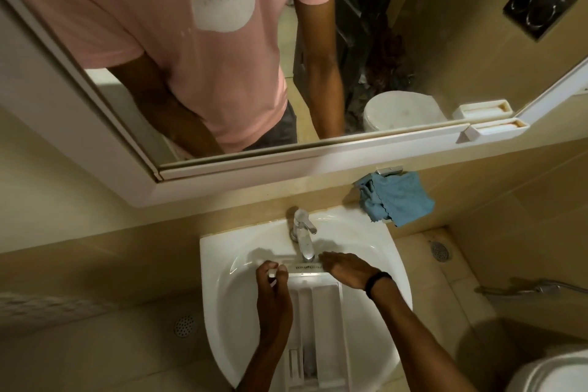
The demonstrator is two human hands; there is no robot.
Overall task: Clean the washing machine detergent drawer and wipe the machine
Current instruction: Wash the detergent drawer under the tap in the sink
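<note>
The white detergent drawer (321, 321) lies lengthwise in the white sink (375, 239), its front panel under the chrome tap (304, 232). My left hand (273, 293) grips the left end of the front panel with curled fingers. My right hand (346, 267), with a black band on the wrist, rests flat on the right end of the panel; whether it grips the panel cannot be told. No water stream is visible. A blue cloth (396, 197) hangs from a wall hook right of the tap.
A white-framed mirror (286, 162) fills the wall above the sink. A soap dish (496, 129) sits on the mirror shelf at right. A toilet (553, 372) is at lower right, a spray hose (541, 289) on the right wall, and floor drains (184, 326) either side.
</note>
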